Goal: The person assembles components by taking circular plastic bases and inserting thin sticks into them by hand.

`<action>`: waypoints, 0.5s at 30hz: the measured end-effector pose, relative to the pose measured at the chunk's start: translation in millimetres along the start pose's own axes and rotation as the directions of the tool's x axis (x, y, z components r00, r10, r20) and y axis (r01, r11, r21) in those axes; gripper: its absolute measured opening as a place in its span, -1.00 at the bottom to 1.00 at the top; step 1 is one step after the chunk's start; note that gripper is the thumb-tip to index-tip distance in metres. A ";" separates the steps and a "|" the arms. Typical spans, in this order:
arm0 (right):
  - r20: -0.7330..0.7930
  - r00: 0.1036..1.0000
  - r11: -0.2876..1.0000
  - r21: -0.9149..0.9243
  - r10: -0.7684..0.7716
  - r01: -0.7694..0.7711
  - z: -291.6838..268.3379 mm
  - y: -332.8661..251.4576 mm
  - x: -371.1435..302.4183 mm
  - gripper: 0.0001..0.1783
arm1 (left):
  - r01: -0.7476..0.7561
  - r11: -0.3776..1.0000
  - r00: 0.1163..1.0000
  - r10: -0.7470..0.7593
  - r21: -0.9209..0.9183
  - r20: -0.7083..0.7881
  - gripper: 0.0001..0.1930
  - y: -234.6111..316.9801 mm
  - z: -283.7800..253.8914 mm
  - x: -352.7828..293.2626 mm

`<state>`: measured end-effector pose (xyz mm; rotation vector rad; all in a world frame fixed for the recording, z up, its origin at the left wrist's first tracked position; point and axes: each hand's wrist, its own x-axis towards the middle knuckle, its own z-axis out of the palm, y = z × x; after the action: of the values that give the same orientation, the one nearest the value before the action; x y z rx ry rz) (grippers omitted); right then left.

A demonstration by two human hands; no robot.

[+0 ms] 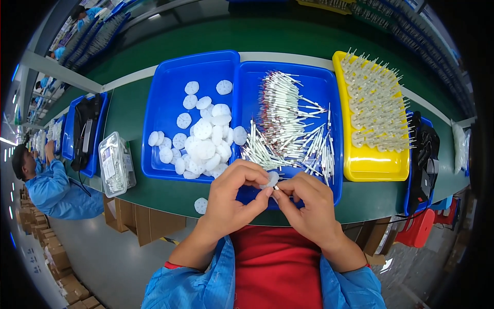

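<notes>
Lower centre of the frame: the left hand (229,196) pinches a translucent white disc (272,177), being nearer it. The right hand (307,202) grips a slim white-tipped piece (276,188) just below the disc, its long axis mostly hidden by fingers; contact can't be told.

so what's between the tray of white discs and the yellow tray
In the head view, a second blue tray with thin sticks lies between the disc tray and the yellow tray.
</notes>
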<state>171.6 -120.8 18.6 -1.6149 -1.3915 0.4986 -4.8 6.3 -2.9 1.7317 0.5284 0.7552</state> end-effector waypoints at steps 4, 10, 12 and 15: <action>0.008 1.000 0.999 0.027 0.024 -0.025 -0.5 -1.8 -0.9 -0.80 | -0.012 0.993 0.991 -0.003 -0.116 -0.133 -0.74 7.6 9.7 2.8; 0.023 0.999 1.000 0.015 0.025 -0.025 -0.3 -0.9 -2.7 -0.79 | -0.215 0.955 0.976 0.201 0.205 0.083 -0.62 5.6 -7.3 6.2; 0.023 1.000 1.000 0.004 0.009 -0.009 -0.5 -0.1 -3.1 -0.79 | -0.228 0.954 0.973 0.216 0.195 0.081 -0.61 3.0 -5.7 5.4; 0.061 0.998 1.000 0.011 0.024 -0.024 -4.9 2.3 -2.1 -0.82 | -0.186 0.968 0.983 0.182 0.168 0.038 -0.62 6.0 -2.9 5.4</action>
<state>176.2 -124.5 18.6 -1.6202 -1.4127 0.5733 -3.4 10.2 4.6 1.9666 0.4308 0.8395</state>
